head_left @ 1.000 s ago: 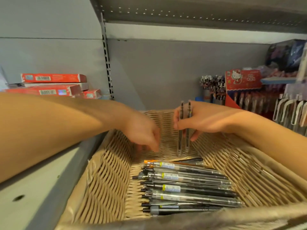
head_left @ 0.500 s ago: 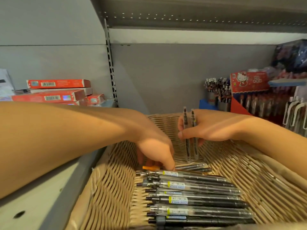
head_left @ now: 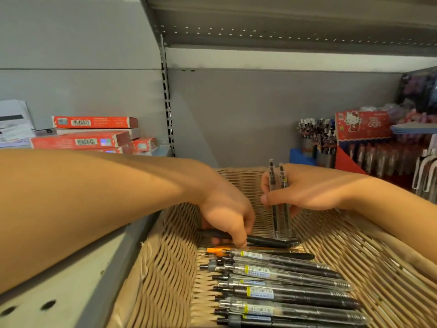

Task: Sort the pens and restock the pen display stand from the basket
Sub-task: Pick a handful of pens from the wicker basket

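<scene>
At frame centre, the left hand [head_left: 227, 216] is pinching a black pen [head_left: 267, 241] inside the wicker basket [head_left: 165, 268], while the right hand [head_left: 305, 192] is gripping two clear pens [head_left: 280, 218] upright.

free: bare basket [head_left: 170, 268] floor left | blocked: pens [head_left: 283, 290] centre-right | far wall gap: probably narrow

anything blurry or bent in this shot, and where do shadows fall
Head view: wide-angle bends the grey shelf edge; the woven wicker basket weave smears with motion blur; the left hand, gripping a black pen, is shaded underneath; the right hand holding two clear pens looks sharper.
</scene>
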A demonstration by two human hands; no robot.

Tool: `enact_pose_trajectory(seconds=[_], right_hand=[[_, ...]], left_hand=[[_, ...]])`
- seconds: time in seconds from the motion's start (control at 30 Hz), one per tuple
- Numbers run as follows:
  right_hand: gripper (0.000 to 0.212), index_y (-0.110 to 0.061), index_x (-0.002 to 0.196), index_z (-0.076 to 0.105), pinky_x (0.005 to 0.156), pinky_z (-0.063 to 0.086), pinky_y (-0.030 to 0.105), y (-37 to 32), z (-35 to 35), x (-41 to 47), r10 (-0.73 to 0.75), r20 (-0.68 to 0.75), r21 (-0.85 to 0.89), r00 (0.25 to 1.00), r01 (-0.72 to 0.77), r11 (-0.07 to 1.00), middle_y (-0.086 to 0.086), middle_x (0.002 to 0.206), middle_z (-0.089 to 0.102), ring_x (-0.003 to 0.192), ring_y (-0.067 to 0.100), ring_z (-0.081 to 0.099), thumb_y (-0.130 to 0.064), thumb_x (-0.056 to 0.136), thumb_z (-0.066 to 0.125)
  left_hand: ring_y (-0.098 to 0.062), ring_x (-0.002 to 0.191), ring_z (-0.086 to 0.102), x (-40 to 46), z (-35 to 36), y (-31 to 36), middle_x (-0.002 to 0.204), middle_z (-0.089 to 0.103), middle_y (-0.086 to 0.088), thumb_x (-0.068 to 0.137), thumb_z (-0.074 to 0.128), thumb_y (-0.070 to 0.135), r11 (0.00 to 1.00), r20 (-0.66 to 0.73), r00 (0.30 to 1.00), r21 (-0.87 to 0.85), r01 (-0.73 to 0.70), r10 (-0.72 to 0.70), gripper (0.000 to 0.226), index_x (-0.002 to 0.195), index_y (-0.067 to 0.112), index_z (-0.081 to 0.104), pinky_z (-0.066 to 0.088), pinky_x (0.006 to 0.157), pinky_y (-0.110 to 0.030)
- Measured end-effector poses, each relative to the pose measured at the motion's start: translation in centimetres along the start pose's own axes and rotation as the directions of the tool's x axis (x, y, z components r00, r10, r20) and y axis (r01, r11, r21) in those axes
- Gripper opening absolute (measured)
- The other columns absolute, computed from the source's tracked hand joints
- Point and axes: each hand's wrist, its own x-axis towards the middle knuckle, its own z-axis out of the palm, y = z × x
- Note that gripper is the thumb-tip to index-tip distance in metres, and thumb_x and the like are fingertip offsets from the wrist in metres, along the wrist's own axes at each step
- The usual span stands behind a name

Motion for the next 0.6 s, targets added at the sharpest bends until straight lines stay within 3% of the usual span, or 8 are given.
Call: enact_pose_trajectory(seconds=[0.07, 0.17, 0.23, 0.3, 0.4, 0.5, 0.6], right_hand=[[0.017, -0.032, 0.081, 0.064, 0.064, 0.054, 0.015, 0.0, 0.1, 0.0, 0.014, 0.006, 0.017, 1.000, -0.015, 1.000, -0.020, 0.078, 0.069, 0.075, -0.002, 0.067, -0.038, 0.097, 0.063], [0.016, -0.038, 0.081, 0.066, 0.065, 0.055, 0.016, -0.2, 0.2, -0.2, 0.023, 0.005, 0.014, 1.000, -0.023, 1.000, -0.021, 0.084, 0.070, 0.080, -0.003, 0.067, -0.039, 0.096, 0.063], [0.008, -0.038, 0.090, 0.068, 0.068, 0.059, 0.020, -0.1, 0.2, -0.3, 0.037, -0.004, 0.008, 0.999, -0.037, 0.999, -0.018, 0.092, 0.071, 0.085, 0.000, 0.068, -0.041, 0.096, 0.063], [0.016, -0.028, 0.103, 0.068, 0.075, 0.062, 0.026, -0.1, 0.1, -0.1, 0.052, -0.009, -0.011, 0.999, -0.052, 0.999, -0.010, 0.102, 0.072, 0.093, 0.007, 0.069, -0.042, 0.095, 0.063], [0.017, -0.025, 0.100, 0.067, 0.078, 0.062, 0.030, 0.0, 0.1, 0.0, 0.059, -0.012, -0.008, 0.998, -0.059, 0.998, -0.007, 0.104, 0.072, 0.096, 0.010, 0.069, -0.041, 0.095, 0.064], [0.007, -0.035, 0.096, 0.070, 0.072, 0.061, 0.025, 0.0, 0.2, 0.0, 0.036, -0.026, 0.023, 0.999, -0.036, 0.999, -0.015, 0.097, 0.073, 0.089, 0.004, 0.069, -0.037, 0.096, 0.064], [0.014, -0.049, 0.094, 0.069, 0.069, 0.058, 0.020, -0.3, 0.2, 0.0, 0.004, -0.061, 0.042, 0.998, -0.002, 0.999, -0.026, 0.095, 0.072, 0.087, -0.004, 0.068, -0.037, 0.097, 0.063]], left_hand=[[-0.006, 0.066, 0.058, -0.7, -0.8, -0.7, 0.077, 0.066, 0.006, 0.095, 0.062, 0.034, 0.995, -0.063, 0.993, 0.018, -0.101, 0.102, 0.023, 0.115, 0.024, 0.057, 0.044, 0.062, -0.019], [-0.003, 0.070, 0.058, -0.8, -1.5, -1.1, 0.083, 0.065, 0.010, 0.093, 0.065, 0.037, 0.996, -0.224, 0.971, 0.040, -0.078, 0.085, 0.031, 0.121, 0.024, 0.061, 0.038, 0.057, -0.018], [-0.006, 0.072, 0.057, -0.2, -1.7, -1.5, 0.081, 0.064, 0.009, 0.091, 0.066, 0.040, 0.999, -0.291, 0.956, 0.026, -0.031, 0.037, 0.032, 0.118, 0.023, 0.064, 0.038, 0.058, -0.023], [-0.005, 0.069, 0.055, 0.0, -1.9, -2.1, 0.073, 0.061, 0.011, 0.090, 0.065, 0.044, 1.000, -0.348, 0.937, 0.004, 0.023, -0.020, 0.034, 0.116, 0.022, 0.066, 0.038, 0.056, -0.024], [-0.003, 0.068, 0.051, -0.1, -2.0, -2.3, 0.071, 0.056, 0.012, 0.089, 0.066, 0.046, 0.998, -0.423, 0.905, 0.032, 0.060, -0.040, 0.038, 0.116, 0.021, 0.067, 0.036, 0.054, -0.024], [-0.004, 0.075, 0.056, -0.1, -2.2, -2.2, 0.082, 0.061, 0.009, 0.084, 0.072, 0.043, 0.999, -0.512, 0.858, 0.014, 0.038, -0.026, 0.037, 0.113, 0.022, 0.066, 0.043, 0.058, -0.024], [-0.003, 0.073, 0.055, 0.1, -2.5, -2.0, 0.083, 0.060, 0.013, 0.081, 0.076, 0.038, 0.997, -0.592, 0.804, -0.076, 0.009, -0.052, 0.026, 0.102, 0.028, 0.064, 0.041, 0.056, -0.024]])
